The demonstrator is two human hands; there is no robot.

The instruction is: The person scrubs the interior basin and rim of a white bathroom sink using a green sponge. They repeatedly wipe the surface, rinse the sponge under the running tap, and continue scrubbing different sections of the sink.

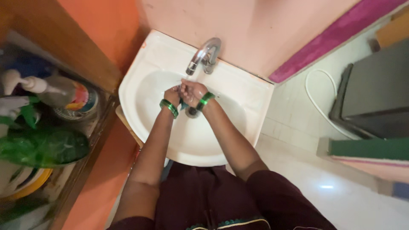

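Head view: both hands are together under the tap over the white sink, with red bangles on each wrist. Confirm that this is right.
Not quite. The bangles are green, not red, as the head view shows. The rest holds: left hand and right hand meet under the tap over the white sink.

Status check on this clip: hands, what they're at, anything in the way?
Left hand and right hand pressed together under the tap, over the white basin. Nothing visibly held. Nothing blocking.
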